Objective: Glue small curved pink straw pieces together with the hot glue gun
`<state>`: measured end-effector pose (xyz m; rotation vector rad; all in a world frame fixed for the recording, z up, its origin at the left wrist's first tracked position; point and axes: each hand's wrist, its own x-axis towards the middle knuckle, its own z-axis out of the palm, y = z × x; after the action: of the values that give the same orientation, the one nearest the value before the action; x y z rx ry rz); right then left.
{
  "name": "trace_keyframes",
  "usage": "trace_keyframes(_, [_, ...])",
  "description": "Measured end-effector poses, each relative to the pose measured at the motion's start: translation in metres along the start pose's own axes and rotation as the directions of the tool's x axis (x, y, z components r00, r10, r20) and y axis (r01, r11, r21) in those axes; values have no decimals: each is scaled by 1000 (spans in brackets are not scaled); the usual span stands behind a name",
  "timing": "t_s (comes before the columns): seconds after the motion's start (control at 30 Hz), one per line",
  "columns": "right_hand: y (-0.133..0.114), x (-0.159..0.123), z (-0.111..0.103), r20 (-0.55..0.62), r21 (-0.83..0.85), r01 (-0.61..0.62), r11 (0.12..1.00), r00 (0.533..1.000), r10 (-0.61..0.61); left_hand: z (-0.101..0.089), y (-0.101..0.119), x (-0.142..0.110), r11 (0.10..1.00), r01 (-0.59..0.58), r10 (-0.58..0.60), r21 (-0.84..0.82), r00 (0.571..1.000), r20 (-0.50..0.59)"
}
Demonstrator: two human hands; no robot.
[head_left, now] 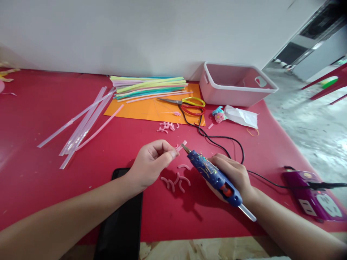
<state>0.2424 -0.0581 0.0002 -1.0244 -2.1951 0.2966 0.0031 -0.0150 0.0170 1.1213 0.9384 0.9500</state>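
Between thumb and forefinger, my left hand pinches a short pink piece of pipe cleaner. My right hand is wrapped round a blue hot glue gun, whose metal nozzle meets or nearly meets the far end of the pink piece. A clear glue stick pokes out of the gun's back. Below my left fingertips lie several curved pink pipe cleaner pieces. Farther back is a small heap of pink curls.
Coloured pipe cleaners and scissors rest on orange card. Glue sticks lie left; a black phone is under my left forearm. A white bin, a black cord and a purple power strip are at right.
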Motion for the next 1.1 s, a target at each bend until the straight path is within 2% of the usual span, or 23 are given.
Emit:
trace_keyframes(0.37, [0,0,-1,-24,-11,-5,1000,1000,4,1,0,1,1000,-28,28,8,1000,2])
trace_keyframes(0.63, [3,-3,-1,-38,48,33,998,999,-31,-1,-3,1,999,-34,34,0,999,9])
trace_keyframes(1.1, [0,0,-2,-44,-31,-1,1000,999,0,0,0,0,1000,-30,30,1,1000,-7])
